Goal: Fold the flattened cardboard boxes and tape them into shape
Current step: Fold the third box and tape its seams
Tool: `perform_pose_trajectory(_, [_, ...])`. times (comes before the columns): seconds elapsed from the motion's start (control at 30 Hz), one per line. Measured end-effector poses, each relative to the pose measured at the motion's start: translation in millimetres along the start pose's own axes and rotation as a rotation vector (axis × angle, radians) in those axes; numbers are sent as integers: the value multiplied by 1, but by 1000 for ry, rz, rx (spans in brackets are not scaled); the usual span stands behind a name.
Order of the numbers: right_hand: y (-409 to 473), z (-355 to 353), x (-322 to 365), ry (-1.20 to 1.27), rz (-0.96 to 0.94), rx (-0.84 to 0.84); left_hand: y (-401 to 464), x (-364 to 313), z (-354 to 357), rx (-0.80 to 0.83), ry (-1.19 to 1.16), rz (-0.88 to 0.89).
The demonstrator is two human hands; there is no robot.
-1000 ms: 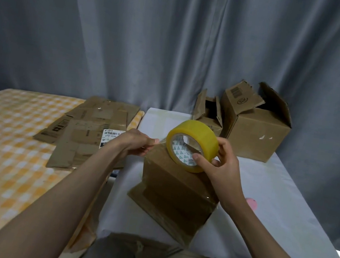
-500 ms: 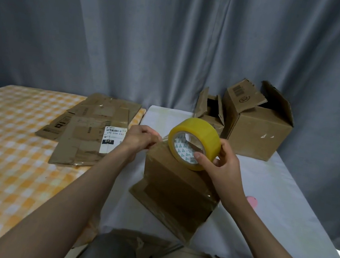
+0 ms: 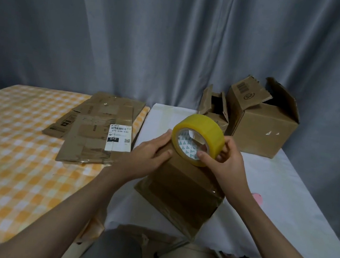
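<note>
A folded cardboard box (image 3: 180,187) stands on the white-covered table (image 3: 287,189), close to its near edge and nearer the left side. The left hand (image 3: 150,155) lies flat on the box's top left edge, fingers straight and pressing down, holding nothing. The right hand (image 3: 225,163) grips a yellow roll of tape (image 3: 198,139), thumb on the near rim and fingers curled round the far side, with the roll resting upright on the box top. A strip of clear tape may run from the roll under the left fingers, but the view is too dim to be sure.

At the far right corner of the same table sit 2 open boxes: a large one (image 3: 261,128) with its flaps up and a smaller one (image 3: 214,109) just beside it on the left. On the checked orange table (image 3: 8,150), near its far right corner, lies a pile of flattened boxes (image 3: 96,131), the top one bearing a white shipping label (image 3: 119,138). A grey curtain (image 3: 155,39) hangs behind both tables.
</note>
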State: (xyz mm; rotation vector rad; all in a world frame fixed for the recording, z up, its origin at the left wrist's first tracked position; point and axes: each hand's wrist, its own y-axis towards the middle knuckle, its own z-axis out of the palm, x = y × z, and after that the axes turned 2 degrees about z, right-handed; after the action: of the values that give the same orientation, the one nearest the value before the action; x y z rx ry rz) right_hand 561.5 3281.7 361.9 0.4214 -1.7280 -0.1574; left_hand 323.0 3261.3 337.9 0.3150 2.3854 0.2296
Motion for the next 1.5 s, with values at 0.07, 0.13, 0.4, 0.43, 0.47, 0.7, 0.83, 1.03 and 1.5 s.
perform_pose_trajectory(0.07, [0, 0, 0, 40, -23, -12, 0, 0, 1, 0, 98, 35])
perform_pose_trajectory(0.13, [0, -1, 3, 65, -33, -30, 1, 1, 0, 5, 181, 46])
perform_pose_trajectory(0.4, [10, -28, 35, -108, -65, -62, 0, -3, -1, 45, 380, 67])
perform_pose_trajectory(0.43, [9, -31, 35, -135, -51, -50, -1, -4, -2, 54, 409, 60])
perform_pose_trajectory(0.47, [7, -33, 34, -146, -36, -46, -1, -5, -2, 63, 447, 61])
perform_pose_trajectory(0.7, [-9, -35, 18, -51, 40, -51, -1, -17, 0, 86, 623, 101])
perform_pose_trajectory(0.83, [-23, -30, -1, 51, 107, -40, 5, -34, 10, 70, 502, 166])
perform_pose_trajectory(1.03, [-18, -27, -6, 70, 111, -27, 2, -43, 29, 56, 346, 152])
perform_pose_trajectory(1.5, [-24, -66, 25, -173, 74, -66, -2, -40, 29, 125, 456, 118])
